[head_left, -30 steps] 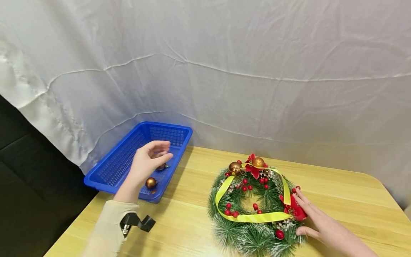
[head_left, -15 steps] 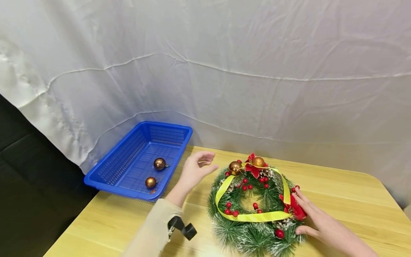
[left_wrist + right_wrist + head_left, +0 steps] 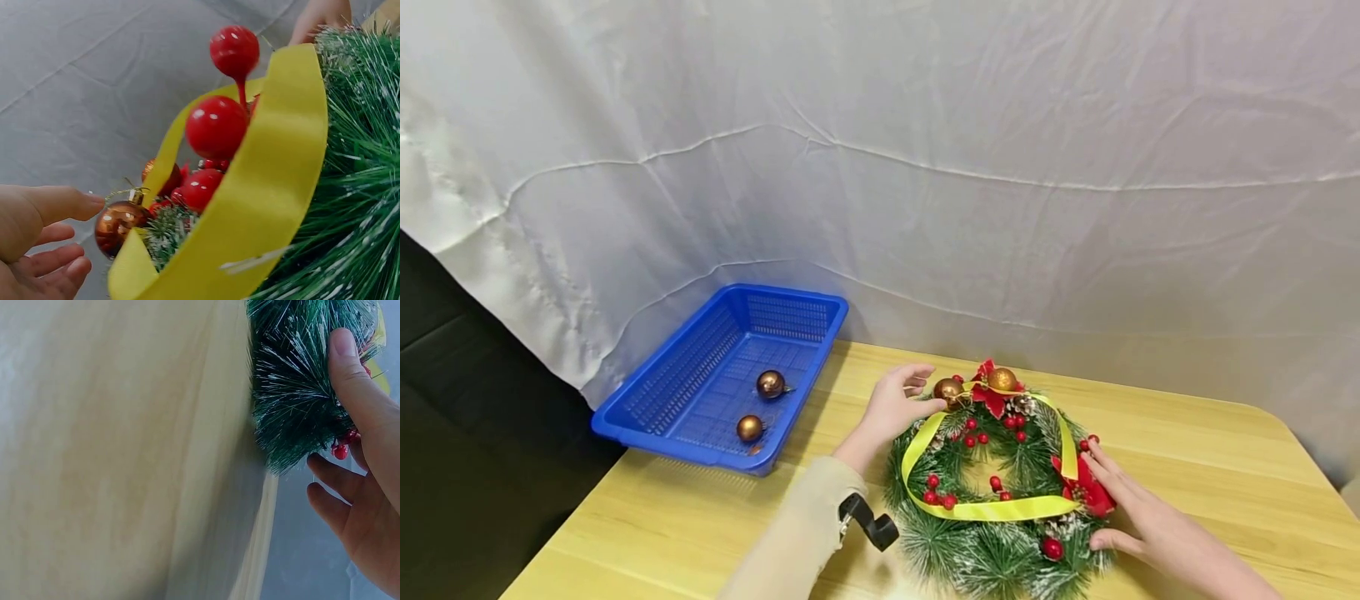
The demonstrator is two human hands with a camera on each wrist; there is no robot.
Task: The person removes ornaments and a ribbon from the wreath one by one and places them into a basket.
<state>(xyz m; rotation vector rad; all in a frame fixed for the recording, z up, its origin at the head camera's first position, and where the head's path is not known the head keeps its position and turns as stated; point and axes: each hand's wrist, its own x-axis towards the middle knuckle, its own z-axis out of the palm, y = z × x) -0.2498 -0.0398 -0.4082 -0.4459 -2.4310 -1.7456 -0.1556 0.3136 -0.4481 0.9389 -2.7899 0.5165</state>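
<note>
The wreath (image 3: 931, 542) lies on the table (image 3: 1210, 433); the left hand (image 3: 897, 407) gapes beside its brown ball (image 3: 949, 389) (touching or not, I can't tell from here), the right hand (image 3: 1157, 523) spread against the wreath's side.

Glossy bauble (image 3: 119, 224), satiny ribbon (image 3: 289, 140), bristly wreath (image 3: 992, 560)

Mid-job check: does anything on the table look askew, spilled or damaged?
Mainly the yellow ribbon: it arches loosely off the wreath instead of lying snug against it. The blue basket also seems to jut past the left edge of the table. Nothing looks spilled or broken.
</note>
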